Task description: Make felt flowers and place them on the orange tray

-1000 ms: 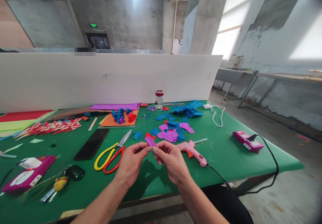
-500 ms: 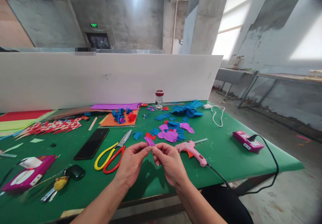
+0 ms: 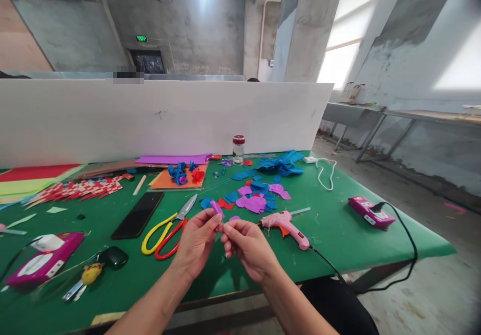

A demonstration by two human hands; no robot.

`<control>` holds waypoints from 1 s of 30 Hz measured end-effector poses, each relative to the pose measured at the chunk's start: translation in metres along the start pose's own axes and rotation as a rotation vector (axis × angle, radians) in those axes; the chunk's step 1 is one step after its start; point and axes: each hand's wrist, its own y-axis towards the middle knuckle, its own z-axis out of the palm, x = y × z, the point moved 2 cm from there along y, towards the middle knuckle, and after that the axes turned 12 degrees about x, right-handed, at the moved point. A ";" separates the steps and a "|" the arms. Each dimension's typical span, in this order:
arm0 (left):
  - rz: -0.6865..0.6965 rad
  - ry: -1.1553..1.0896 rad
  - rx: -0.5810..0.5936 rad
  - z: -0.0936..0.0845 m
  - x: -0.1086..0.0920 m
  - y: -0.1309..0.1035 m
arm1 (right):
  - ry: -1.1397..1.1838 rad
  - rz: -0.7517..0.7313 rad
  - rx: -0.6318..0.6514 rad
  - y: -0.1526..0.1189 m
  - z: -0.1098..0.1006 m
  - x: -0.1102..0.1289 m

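Head camera, left hand [image 3: 199, 242] pinching a purple piece [image 3: 216, 208], right hand [image 3: 250, 249] nearly closed, its hold unclear

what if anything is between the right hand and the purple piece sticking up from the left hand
The fingers of the left hand, holding the purple piece low, sit partly between it and the right hand; no tool visibly does.

My paper piece [image 3: 217, 208] is purple, the table [image 3: 334, 224] green, the scissors [image 3: 181, 217] yellow- and red-handled, the strips [image 3: 84, 189] checked red and white, the crumpled paper [image 3: 282, 165] by the far edge blue.
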 end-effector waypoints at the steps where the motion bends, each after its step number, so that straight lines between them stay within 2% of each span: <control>1: 0.006 0.001 0.019 0.000 0.000 -0.001 | 0.034 0.017 0.019 0.000 0.001 -0.001; 6: -0.008 0.025 0.105 -0.001 0.003 -0.004 | 0.093 0.054 0.072 0.000 0.006 -0.006; 12: 0.036 0.023 0.031 -0.010 0.002 0.004 | 0.151 0.037 0.068 0.001 0.002 -0.008; 22: 0.001 0.212 0.086 -0.005 -0.011 0.000 | 0.119 0.020 0.042 0.001 0.000 -0.010; 30: 0.001 0.169 0.049 -0.005 -0.007 -0.001 | 0.220 0.056 0.054 0.002 0.004 -0.012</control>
